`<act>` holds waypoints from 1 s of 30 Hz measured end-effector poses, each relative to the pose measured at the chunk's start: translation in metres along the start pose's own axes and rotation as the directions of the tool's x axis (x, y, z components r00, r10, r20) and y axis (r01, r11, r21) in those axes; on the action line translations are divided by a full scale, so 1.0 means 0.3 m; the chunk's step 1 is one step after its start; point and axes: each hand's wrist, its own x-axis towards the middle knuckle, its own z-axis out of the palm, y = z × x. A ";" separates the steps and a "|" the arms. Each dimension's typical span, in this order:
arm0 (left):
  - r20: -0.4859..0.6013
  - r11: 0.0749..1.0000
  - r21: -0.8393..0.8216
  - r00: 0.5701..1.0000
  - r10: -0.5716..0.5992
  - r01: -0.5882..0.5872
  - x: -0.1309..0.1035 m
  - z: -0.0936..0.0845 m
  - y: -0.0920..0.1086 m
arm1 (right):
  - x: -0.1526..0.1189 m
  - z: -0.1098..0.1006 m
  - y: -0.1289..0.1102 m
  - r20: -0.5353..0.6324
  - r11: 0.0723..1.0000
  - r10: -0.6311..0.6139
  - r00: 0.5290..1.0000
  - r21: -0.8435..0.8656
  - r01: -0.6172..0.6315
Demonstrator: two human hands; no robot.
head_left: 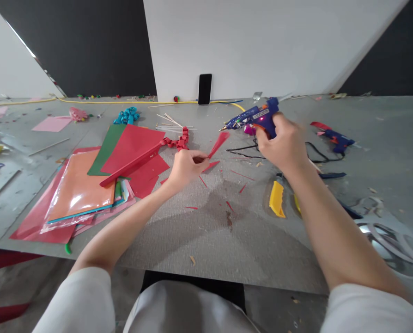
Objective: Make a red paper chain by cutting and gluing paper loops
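Between the fingers of my left hand (188,167) is a narrow red paper piece (219,144), its wider end pointing up and right. My right hand (285,142) is wrapped round the handle of a blue hot glue gun (251,115), lit by a small red light. The gun's metal nozzle points left, above and slightly right of the paper piece's tip, apart from it. Beyond my left hand lies a curled red paper chain (179,140). Small red scraps (228,206) are scattered on the grey table (179,240) below my hands.
On the left, red sheets (137,148) overlap a plastic-wrapped orange pack (83,185). A yellow utility knife (277,199) lies by my right forearm, with a second blue glue gun (336,138) farther right. A phone (205,89) leans against the back wall. Clear tape rolls (390,245) sit at right.
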 end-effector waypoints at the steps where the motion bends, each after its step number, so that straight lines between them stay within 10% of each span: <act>1: 0.008 1.000 -0.008 1.000 0.003 -0.003 -0.001 0.000 0.001 | 0.004 0.003 0.010 0.006 1.000 0.018 1.000 0.000 -0.018; 8: 0.055 0.985 -0.170 0.998 -0.029 0.038 0.013 -0.001 -0.008 | 0.020 0.148 0.138 0.007 0.986 0.167 0.986 0.000 -0.167; 14: -0.006 0.960 -0.254 0.992 -0.125 0.119 0.056 -0.023 -0.049 | -0.030 0.299 0.188 0.272 0.952 0.301 0.914 -0.145 -0.270; 21: -0.064 0.936 -0.313 0.980 -0.190 0.161 0.093 -0.049 -0.084 | -0.092 0.321 0.168 0.291 0.902 0.371 0.882 -0.337 -0.268; 26: -0.076 0.920 -0.353 0.975 -0.208 0.169 0.100 -0.044 -0.104 | -0.061 0.234 0.104 0.252 0.961 0.194 0.948 -0.242 -0.133; 30: -0.076 0.916 -0.367 0.976 -0.205 0.164 0.101 -0.039 -0.116 | -0.041 0.213 -0.009 0.560 0.972 -0.141 0.816 0.236 0.006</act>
